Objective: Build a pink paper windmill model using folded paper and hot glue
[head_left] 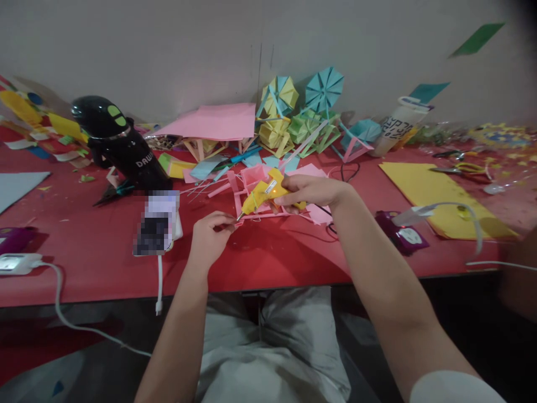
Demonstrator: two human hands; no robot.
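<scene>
My right hand (308, 191) is wrapped round a yellow hot glue gun (262, 193), whose nozzle slants down to the left. The nozzle tip is right by the fingertips of my left hand (213, 235), which pinch a small pink paper piece (239, 224); most of it is hidden or too small to make out. Just behind the gun lies a pink folded-paper frame (237, 193), partly covered by the gun and my right hand. Loose pink paper sheets (312, 173) lie around it.
A black bottle (126, 145) and a phone (158, 224) are on the left. Folded paper umbrellas (325, 89) and pink sheets (226, 120) line the wall. To the right are a purple power socket (405, 235), yellow paper (444, 196), scissors (464, 170) and a cup (398, 123).
</scene>
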